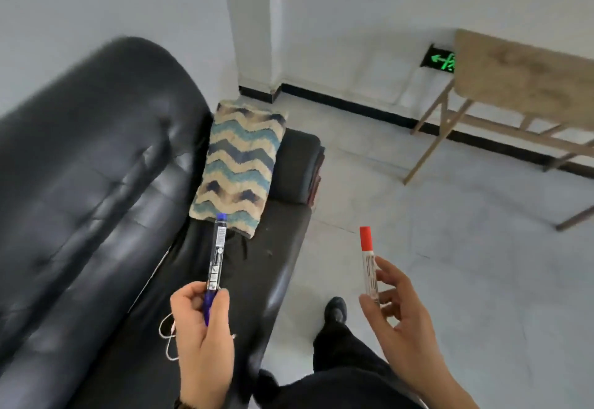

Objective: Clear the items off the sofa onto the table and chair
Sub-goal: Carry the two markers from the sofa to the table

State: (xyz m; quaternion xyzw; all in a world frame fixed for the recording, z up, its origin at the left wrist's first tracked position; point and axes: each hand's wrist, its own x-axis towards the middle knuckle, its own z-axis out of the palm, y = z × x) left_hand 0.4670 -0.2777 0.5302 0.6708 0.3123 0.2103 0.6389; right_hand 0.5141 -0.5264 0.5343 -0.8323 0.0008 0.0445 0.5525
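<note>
The left hand [201, 328] is curling thumb and fingers round a slim blue pen [218, 254], holding it upright above the seat. The right hand [398, 318] is pinching a white, red-capped marker [368, 264] over the floor. A plush zigzag cushion [239, 164] is lying on the glossy black leather sofa [80, 183]; a wooden table [527, 77] is standing well apart.

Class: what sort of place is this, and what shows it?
Probably an office lounge or waiting area rather than a home: a black leather sofa, a lit green exit sign, and a folding wooden table.
</note>
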